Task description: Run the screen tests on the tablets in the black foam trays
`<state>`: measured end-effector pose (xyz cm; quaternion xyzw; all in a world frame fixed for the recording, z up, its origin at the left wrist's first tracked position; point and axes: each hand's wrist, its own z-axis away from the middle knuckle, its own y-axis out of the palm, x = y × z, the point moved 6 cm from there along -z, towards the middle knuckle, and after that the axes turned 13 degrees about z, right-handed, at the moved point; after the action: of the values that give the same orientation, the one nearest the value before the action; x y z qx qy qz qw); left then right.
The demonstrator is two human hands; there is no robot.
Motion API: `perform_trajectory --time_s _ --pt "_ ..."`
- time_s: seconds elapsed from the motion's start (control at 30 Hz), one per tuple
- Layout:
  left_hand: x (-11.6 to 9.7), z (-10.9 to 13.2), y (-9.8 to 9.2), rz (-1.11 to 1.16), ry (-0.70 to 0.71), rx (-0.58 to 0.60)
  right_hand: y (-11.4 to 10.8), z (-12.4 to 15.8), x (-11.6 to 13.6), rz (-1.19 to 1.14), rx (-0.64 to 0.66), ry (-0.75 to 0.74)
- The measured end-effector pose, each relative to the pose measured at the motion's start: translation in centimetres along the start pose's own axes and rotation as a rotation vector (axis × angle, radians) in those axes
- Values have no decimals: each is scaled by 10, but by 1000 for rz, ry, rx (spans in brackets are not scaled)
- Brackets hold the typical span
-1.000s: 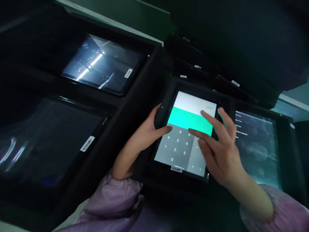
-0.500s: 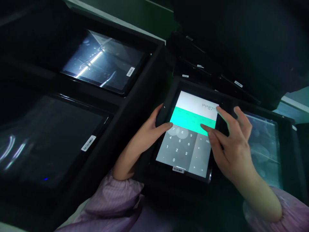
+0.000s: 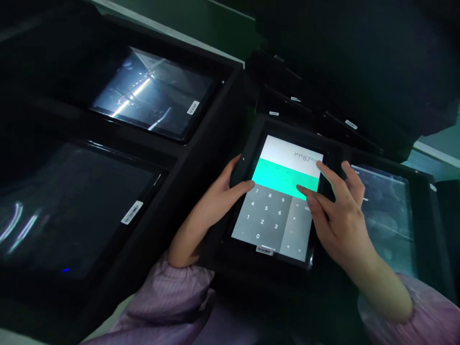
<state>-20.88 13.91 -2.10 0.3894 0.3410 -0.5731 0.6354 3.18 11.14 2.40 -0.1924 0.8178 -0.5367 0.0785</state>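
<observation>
In the head view, the calculator tablet (image 3: 266,215) lies screen up, right of centre in the frame – grey keypad below, green panel above. The left hand (image 3: 223,191) grips its left edge, thumb at the screen's rim, other fingers mostly hidden. The right hand (image 3: 341,218) grips nothing; its fingers spread over the green panel, though whether they touch the glass is hard to tell. Tapping well here calls for a steady left hold, thumb clear of the 7 key, and light, separate fingertip presses – palm raised. An upper-left tablet (image 3: 154,91), a lower-left tablet (image 3: 86,201) and a right-hand tablet (image 3: 388,230) lie around.
</observation>
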Motion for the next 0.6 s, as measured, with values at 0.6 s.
perform_trajectory --time_s 0.6 --pt "3 0 1 39 48 7 -4 -2 -12 -24 -47 100"
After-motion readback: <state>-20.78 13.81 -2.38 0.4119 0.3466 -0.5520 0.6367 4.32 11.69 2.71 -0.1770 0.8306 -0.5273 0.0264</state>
